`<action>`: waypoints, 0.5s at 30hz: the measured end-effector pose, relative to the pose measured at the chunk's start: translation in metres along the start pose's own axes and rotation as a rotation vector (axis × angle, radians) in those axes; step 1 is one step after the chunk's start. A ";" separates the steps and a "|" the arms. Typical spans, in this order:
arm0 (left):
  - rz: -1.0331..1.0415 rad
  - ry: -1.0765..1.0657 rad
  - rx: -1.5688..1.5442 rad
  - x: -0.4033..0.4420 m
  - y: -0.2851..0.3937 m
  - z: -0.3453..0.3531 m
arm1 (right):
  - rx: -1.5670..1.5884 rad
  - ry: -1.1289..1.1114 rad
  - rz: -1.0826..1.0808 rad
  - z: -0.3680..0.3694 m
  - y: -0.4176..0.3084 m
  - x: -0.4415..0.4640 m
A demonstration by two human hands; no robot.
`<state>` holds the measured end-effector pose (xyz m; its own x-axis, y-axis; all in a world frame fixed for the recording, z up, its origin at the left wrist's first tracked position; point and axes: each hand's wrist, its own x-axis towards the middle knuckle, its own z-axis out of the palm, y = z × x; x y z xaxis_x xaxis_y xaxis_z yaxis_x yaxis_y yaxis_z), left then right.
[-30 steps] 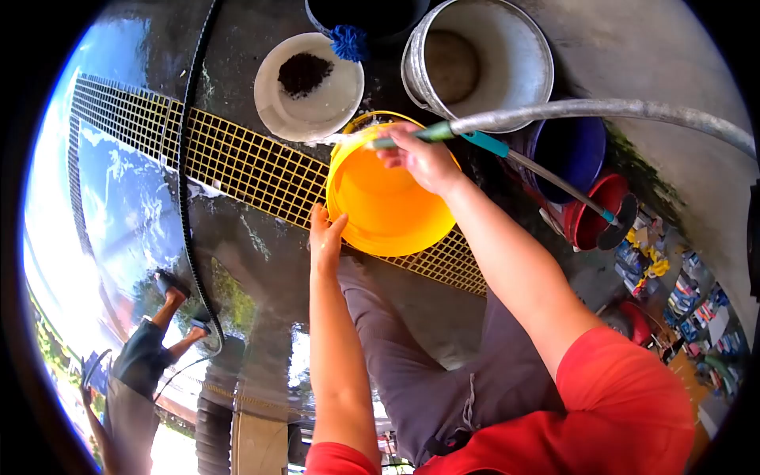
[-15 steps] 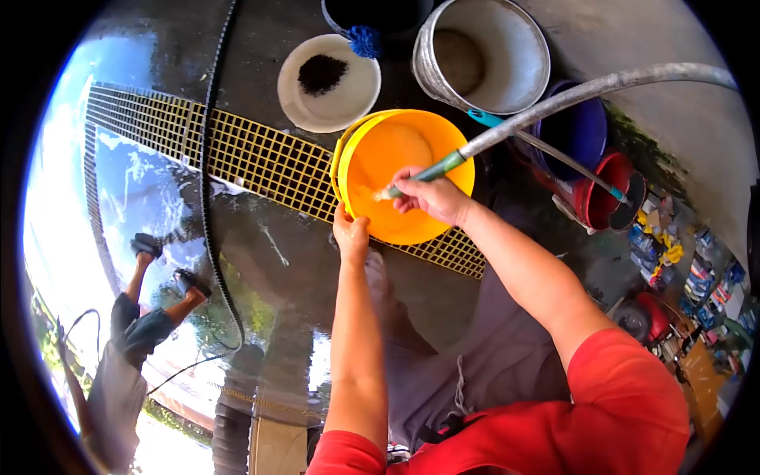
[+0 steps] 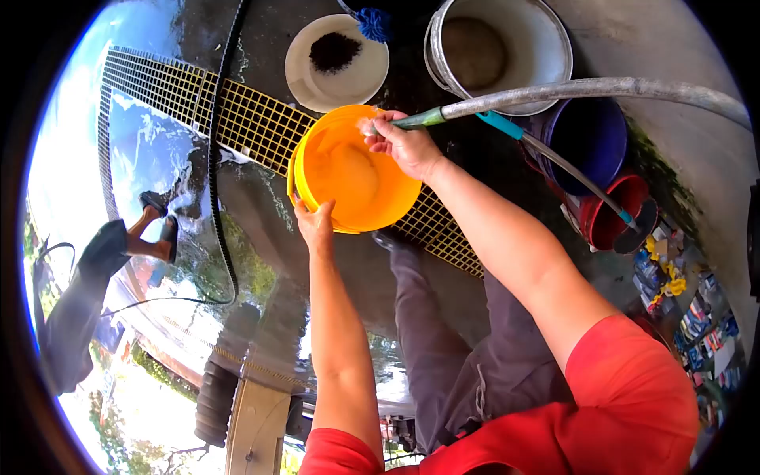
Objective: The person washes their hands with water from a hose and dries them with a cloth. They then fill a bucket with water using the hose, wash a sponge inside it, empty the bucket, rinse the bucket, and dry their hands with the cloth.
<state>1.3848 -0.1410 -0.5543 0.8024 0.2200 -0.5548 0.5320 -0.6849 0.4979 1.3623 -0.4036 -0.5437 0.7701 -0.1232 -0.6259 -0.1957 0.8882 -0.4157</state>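
Note:
A yellow bucket (image 3: 388,202) is tipped so that its inside faces me, above the floor grating. My left hand (image 3: 315,226) grips its near rim, thumb inside. My right hand (image 3: 408,148) is closed around the green end (image 3: 419,119) of a grey hose (image 3: 570,93), over the bucket's upper edge. A blurred spray of water appears at the hose tip. The bucket's bottom looks wet; whether water stands in it I cannot tell.
A white basin (image 3: 305,83) with dark material, a metal bucket (image 3: 554,51), a blue bucket (image 3: 594,146) and a red bucket (image 3: 609,210) stand around. A long-handled brush (image 3: 566,162) leans across them. A black hose (image 3: 214,158) crosses the yellow grating (image 3: 253,115). Another person (image 3: 95,269) walks at left.
The yellow bucket and both hands have shifted left in view, and the hose tip has moved up toward the bucket's upper edge. The other person's legs have changed position.

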 end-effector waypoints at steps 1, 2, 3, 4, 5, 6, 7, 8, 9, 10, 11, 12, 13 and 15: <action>-0.001 -0.001 0.001 0.004 0.000 0.002 | 0.014 -0.016 0.002 -0.004 0.000 0.001; -0.021 0.006 -0.038 0.005 0.000 0.005 | 0.031 -0.054 0.050 0.003 -0.003 -0.006; -0.044 0.012 -0.079 0.004 -0.001 0.007 | 0.046 -0.090 0.100 0.013 -0.002 -0.017; -0.059 -0.012 -0.079 0.001 0.007 0.005 | 0.036 -0.184 0.129 0.021 0.003 -0.027; -0.068 -0.011 -0.087 0.001 0.009 0.007 | -0.047 -0.228 0.187 0.026 0.009 -0.036; -0.083 -0.016 -0.064 0.003 0.012 0.009 | -0.091 -0.245 0.235 0.030 0.014 -0.044; -0.099 -0.019 -0.040 0.005 0.015 0.009 | -0.134 -0.264 0.283 0.035 0.018 -0.051; -0.065 -0.089 0.000 0.005 0.025 0.013 | -0.186 -0.262 0.312 0.040 0.016 -0.058; -0.024 -0.166 -0.292 0.002 0.025 0.019 | -0.196 -0.268 0.317 0.045 0.013 -0.056; 0.036 -0.129 -0.128 0.015 0.016 0.027 | -0.231 -0.276 0.261 0.048 0.010 -0.051; 0.098 -0.091 0.035 0.011 0.042 0.026 | -0.267 -0.284 0.202 0.048 0.008 -0.043; 0.094 -0.035 0.121 -0.010 0.061 0.027 | -0.189 -0.263 0.095 0.049 0.003 -0.029; 0.124 -0.048 0.310 -0.010 0.057 0.029 | -0.178 -0.199 0.025 0.042 0.002 -0.008; 0.142 0.000 0.390 -0.023 0.059 0.037 | -0.172 -0.059 -0.029 0.027 -0.008 0.022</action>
<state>1.3882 -0.2124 -0.5367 0.8606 0.1046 -0.4985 0.2736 -0.9204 0.2793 1.3972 -0.4014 -0.5366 0.8100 -0.1170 -0.5746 -0.2703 0.7951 -0.5429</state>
